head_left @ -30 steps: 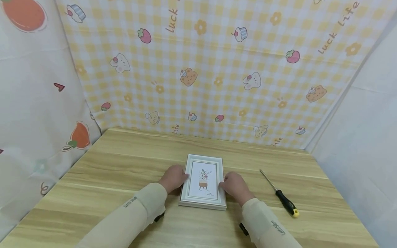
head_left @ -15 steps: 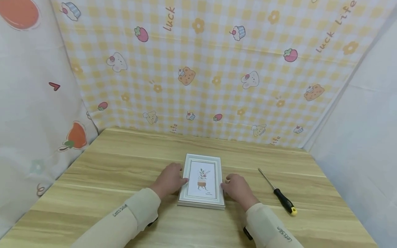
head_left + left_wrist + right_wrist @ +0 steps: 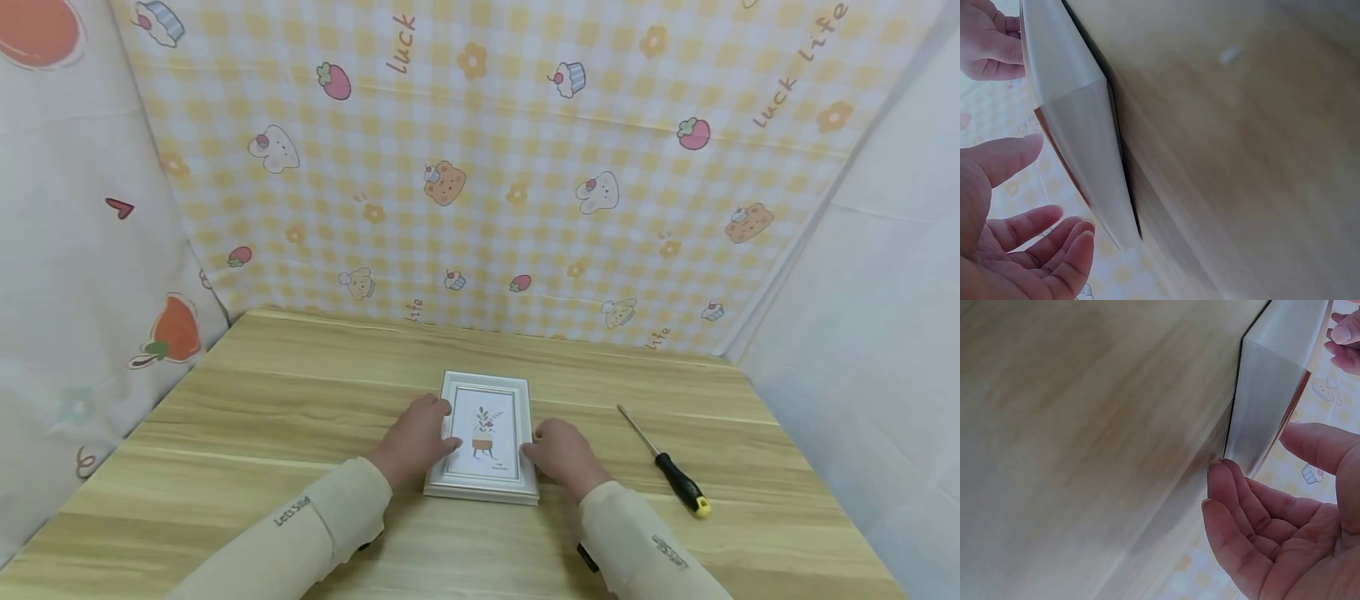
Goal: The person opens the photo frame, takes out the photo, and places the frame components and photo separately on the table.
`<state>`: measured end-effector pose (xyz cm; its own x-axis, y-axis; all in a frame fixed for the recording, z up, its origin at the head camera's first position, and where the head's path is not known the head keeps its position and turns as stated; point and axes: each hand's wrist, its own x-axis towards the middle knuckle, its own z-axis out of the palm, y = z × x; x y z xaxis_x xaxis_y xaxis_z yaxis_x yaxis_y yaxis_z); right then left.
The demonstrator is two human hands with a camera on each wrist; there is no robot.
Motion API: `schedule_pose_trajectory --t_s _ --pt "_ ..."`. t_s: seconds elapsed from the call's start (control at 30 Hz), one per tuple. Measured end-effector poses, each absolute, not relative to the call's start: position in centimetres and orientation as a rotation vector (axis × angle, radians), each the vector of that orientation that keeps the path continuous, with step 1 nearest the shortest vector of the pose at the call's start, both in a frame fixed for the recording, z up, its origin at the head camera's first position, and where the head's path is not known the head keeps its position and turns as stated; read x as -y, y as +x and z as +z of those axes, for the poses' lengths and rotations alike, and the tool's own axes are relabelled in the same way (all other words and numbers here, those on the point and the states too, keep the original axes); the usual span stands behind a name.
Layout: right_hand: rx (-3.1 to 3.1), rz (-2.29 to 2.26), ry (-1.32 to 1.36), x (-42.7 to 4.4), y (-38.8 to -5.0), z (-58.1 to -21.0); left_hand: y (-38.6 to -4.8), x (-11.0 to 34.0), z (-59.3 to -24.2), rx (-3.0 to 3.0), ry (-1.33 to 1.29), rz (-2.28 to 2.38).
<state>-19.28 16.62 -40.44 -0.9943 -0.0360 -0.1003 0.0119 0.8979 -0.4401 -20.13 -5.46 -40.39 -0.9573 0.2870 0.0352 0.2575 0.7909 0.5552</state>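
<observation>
A white picture frame (image 3: 486,490) lies face up on the wooden table, showing a plant drawing. At its left side, my left hand (image 3: 414,437) is spread, its thumb over the front border; in the left wrist view the fingers of this hand (image 3: 1038,256) are loosely bent and a gap shows between thumb and frame (image 3: 1082,144). My right hand (image 3: 566,454) holds the right edge. Seen from the right wrist, that hand (image 3: 1291,531) has its thumb at the front rim and fingertips against the side of the frame (image 3: 1266,394).
To the right of the right hand lies a screwdriver (image 3: 678,479) with a black and yellow handle, its shaft pointing away. A yellow checked cloth (image 3: 487,225) hangs behind the table (image 3: 300,367), with pale cloths at both sides.
My left hand has loosened from the frame's edge and spread, its thumb now farther over the front. The right hand stays at its edge. The head view has shifted slightly; frame and screwdriver lie unmoved.
</observation>
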Motion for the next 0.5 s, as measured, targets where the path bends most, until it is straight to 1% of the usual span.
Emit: schedule_pose_trajectory --t_s 0.27,0.5 --pt "-2.946 -0.638 0.038 -16.20 -19.37 -40.03 -20.04 5.30 -40.45 -2.933 0.484 0.877" --pt "-2.941 -0.601 0.060 -16.14 -19.85 -40.51 -19.93 5.08 -40.31 -2.946 0.501 0.844"
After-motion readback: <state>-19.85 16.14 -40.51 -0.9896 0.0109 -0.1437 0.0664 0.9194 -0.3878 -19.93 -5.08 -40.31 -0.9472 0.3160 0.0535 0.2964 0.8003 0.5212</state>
